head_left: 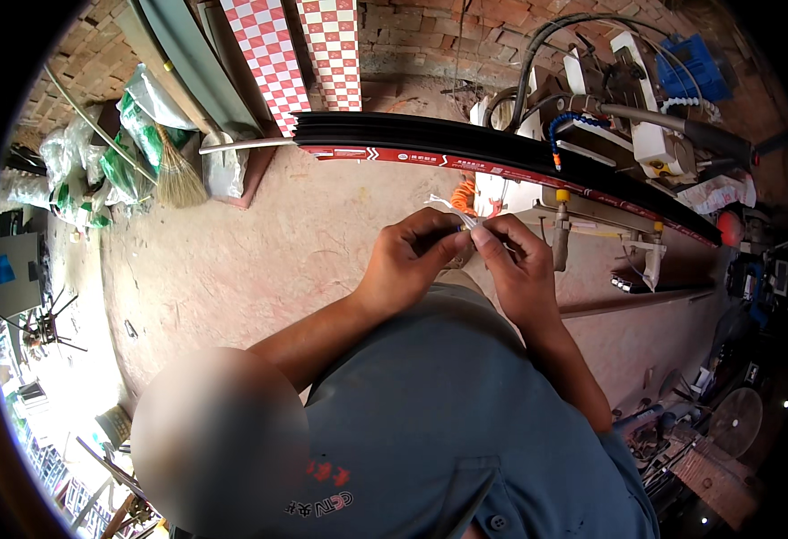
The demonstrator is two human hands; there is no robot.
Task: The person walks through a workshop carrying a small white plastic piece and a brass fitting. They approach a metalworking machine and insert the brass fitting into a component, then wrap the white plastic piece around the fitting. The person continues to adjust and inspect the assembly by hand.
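Observation:
My left hand [409,259] and my right hand [521,262] meet in front of my body, thumbs and fingertips pinched together. Between them are thin white strands [450,207], perhaps string or plastic strip; their exact kind is too small to make out. Loose ends stick out past the left fingertips, and both hands close on the same bunch. Just beyond the fingers hangs an orange coiled hose [463,195]. Farther off, a long stack of black profiles [394,130] with a red printed strip along its side runs across the view.
Machinery with a blue motor [692,67] and black hoses stands at the far right. A straw broom [180,171] and plastic bags [147,108] lean by the brick wall at the far left. Checkered boards [329,54] stand at the back. A round fan [735,422] is at lower right.

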